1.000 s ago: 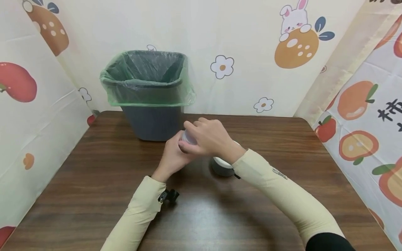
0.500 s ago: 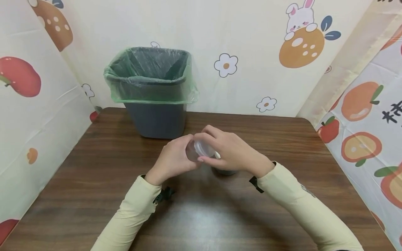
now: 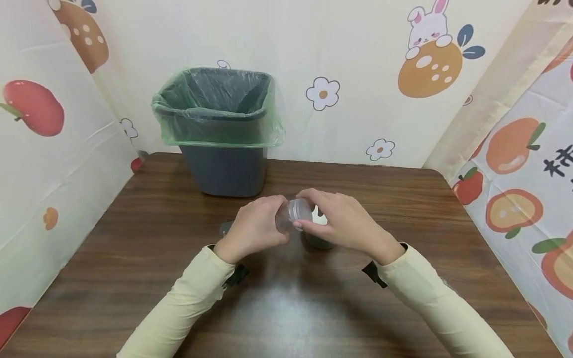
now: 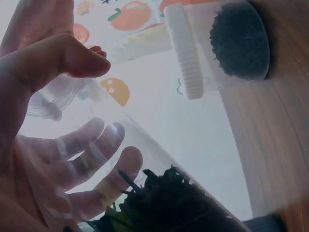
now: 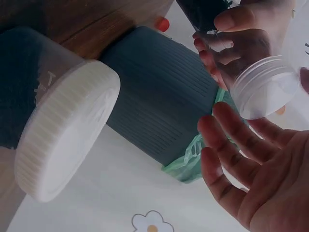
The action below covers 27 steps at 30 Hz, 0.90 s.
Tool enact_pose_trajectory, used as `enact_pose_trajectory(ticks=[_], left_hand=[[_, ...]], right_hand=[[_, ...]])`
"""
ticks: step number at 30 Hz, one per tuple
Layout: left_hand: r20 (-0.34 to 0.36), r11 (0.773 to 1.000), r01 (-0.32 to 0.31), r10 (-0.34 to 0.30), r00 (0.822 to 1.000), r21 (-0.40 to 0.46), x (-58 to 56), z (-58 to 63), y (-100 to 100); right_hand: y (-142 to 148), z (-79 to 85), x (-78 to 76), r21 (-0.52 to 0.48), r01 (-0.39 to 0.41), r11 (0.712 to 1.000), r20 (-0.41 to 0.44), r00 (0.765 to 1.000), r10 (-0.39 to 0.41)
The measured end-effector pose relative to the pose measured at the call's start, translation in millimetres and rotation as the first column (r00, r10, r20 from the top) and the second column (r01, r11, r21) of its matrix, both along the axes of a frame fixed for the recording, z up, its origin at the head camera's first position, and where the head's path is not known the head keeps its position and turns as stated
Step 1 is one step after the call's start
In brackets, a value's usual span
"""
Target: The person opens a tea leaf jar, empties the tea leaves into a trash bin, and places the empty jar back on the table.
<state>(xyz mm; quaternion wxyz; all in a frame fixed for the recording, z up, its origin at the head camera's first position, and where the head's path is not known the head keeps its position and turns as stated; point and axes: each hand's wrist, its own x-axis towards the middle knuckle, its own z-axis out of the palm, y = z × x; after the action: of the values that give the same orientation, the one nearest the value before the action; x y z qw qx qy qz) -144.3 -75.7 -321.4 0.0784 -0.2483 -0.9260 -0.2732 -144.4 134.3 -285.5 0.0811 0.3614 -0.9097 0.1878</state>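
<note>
hands [image 3: 256,226] have shifted rightward, the left gripping a clear jar [image 3: 293,214].

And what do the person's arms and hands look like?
The left sleeve and right sleeve are pale yellow, a bit wrinkly, and reach the wrists. A small black piece shows at each wrist. The left hand and right hand are bare, with no gloves.

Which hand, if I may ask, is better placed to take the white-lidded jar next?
Likely the right hand: it is nearer the white-lidded jar and its fingers look free, while the left hand grips the clear jar.
</note>
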Motion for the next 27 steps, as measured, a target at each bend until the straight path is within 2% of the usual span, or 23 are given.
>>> enact_pose_trajectory(ticks=[4,9,18,21,24,27], left_hand=[[0.008,1.0,0.005,-0.005,1.0,-0.025,0.9,0.3,2.0],[0.029,0.999,0.009,-0.007,1.0,-0.054,1.6,-1.1,3.9],[0.021,0.997,0.023,-0.021,1.0,-0.073,3.6,-2.2,6.0],[0.0,0.996,0.01,-0.01,1.0,-0.092,4.0,-5.2,6.5],[-0.018,0.994,0.001,-0.003,1.0,-0.107,4.6,-9.2,6.6],[-0.019,0.993,-0.002,0.0,1.0,-0.115,5.9,-12.1,6.8]], right_hand=[[3.4,-1.3,2.0,-0.027,-0.03,0.999,0.023,0.999,0.03],[7.9,-3.2,3.2,-0.08,-0.102,0.992,0.048,0.993,0.106],[11.0,-9.1,0.0,-0.106,-0.258,0.96,-0.009,0.966,0.258],[11.4,-10.3,1.6,-0.115,-0.22,0.969,0.038,0.973,0.226],[11.0,-11.5,3.9,-0.117,-0.105,0.988,0.102,0.988,0.117],[8.6,-13.4,5.1,-0.09,0.009,0.996,0.135,0.991,0.003]])
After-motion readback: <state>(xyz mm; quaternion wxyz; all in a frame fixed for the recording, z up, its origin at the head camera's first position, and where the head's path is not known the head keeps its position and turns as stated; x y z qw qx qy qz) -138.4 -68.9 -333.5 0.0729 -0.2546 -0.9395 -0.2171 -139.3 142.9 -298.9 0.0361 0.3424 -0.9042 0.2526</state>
